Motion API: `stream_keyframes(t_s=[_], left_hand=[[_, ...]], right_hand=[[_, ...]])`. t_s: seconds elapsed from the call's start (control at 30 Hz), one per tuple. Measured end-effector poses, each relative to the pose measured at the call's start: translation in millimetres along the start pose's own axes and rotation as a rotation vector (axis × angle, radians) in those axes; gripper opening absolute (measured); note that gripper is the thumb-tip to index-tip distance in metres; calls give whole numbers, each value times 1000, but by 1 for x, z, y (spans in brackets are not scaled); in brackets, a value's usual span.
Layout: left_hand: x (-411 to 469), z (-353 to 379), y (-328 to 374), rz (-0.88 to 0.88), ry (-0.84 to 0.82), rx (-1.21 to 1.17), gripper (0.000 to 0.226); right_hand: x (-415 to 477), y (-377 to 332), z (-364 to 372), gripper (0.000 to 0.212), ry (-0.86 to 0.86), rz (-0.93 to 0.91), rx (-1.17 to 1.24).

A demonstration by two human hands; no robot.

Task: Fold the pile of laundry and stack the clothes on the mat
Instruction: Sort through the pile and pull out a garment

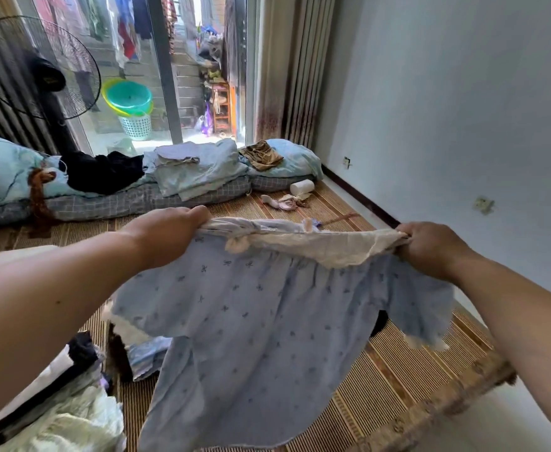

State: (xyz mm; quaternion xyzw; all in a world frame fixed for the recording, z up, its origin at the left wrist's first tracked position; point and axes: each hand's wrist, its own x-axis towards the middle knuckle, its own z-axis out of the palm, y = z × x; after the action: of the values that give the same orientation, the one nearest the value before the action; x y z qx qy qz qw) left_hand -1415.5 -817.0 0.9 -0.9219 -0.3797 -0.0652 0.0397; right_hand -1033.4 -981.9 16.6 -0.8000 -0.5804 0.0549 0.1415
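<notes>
**Blue top up in the air, held at both shoulders**

Held stretched between left hand [169, 228] and right hand [430, 244], the blue top [251, 321] hanging over the woven mat [414, 380]. Thin, light, floppy cotton by the look of it; sure to sag and crumple unless kept taut. Best taken at the shoulder seams, just outside the lace collar [326, 246]. Both fists closed tight on bunched fabric, forearms reaching forward, knuckles up. Laundry pile [71, 419] waiting lower left.
</notes>
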Motion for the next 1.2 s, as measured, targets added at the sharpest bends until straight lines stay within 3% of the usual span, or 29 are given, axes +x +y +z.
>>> stream_keyframes(t_s=[0.1,0.17,0.27,0.33,0.43,0.6,0.67,0.8,1.07,1.2], left_hand=[[-1,8,1,-43,52,-86,23],[0,8,2,-48,183,-148,20],[1,4,-1,-47,333,-160,12],[1,2,0,-157,347,-231,15],[7,3,3,-322,223,-341,18],[9,9,17,-475,43,-639,22],[8,13,36,-465,13,-717,5],[11,21,104,-270,-149,-934,42],[22,63,176,-358,-257,-996,24],[25,70,181,-434,-321,-837,22]], right_hand=[[-2,-5,-6,12,-18,29,140],[-5,-10,-12,8,13,49,283],[-8,-10,-22,29,69,53,406],[-8,-8,-28,25,88,59,492],[-10,-8,-36,13,7,69,696],[-13,-27,-46,17,-90,33,953],[-11,-44,-48,16,-86,-4,971],[-7,-85,-49,19,-123,-94,951],[-3,-104,-58,16,-42,-110,1082],[-2,-87,-63,14,9,-70,1157]])
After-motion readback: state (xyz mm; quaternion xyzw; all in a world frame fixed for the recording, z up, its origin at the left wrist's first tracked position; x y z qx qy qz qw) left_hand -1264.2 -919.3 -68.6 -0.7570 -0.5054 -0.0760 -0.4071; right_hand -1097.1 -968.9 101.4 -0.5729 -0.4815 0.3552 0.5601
